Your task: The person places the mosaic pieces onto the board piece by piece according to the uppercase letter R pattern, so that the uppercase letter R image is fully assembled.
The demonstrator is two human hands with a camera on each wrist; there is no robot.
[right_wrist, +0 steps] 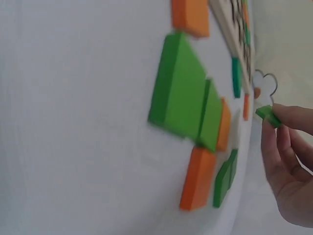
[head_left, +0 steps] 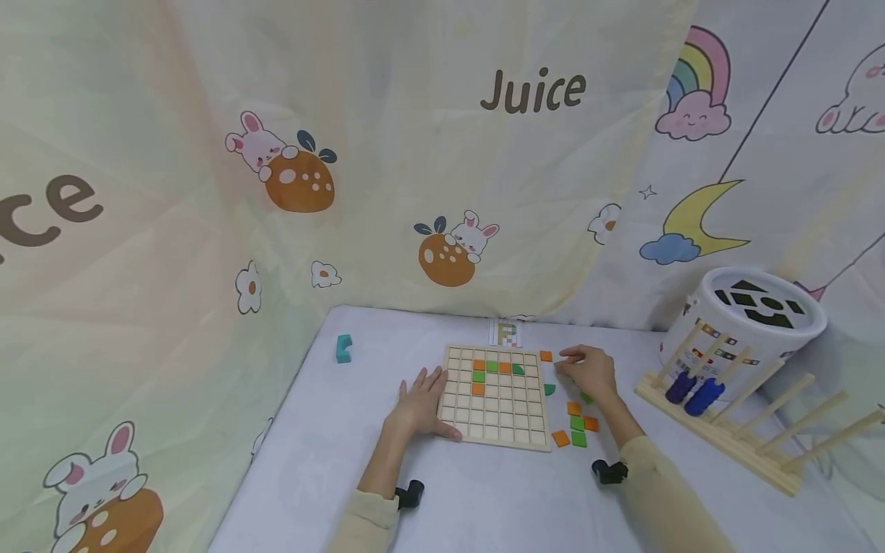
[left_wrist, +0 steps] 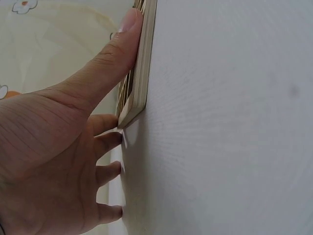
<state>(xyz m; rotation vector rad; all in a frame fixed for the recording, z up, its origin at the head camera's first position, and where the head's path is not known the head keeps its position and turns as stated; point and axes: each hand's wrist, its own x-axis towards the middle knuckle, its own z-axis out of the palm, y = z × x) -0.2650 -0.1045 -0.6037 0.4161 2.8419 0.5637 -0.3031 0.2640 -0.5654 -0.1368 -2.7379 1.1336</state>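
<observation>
My left hand has its fingers spread at the left edge of a wooden grid board. Its thumb lies along the board's near edge in the left wrist view. Several orange and green tiles fill cells in the upper part of the grid, among them an orange tile and a dark green piece. Right of the board, my right hand pinches a small green tile between thumb and fingers, raised above the table. Loose tiles lie below it, including a green tile and an orange one.
A small pattern card lies behind the board. At the far left is a teal block. On the right stand a wooden peg rack with blue pieces and a white bucket with a shape-cut lid. Printed curtains border the table.
</observation>
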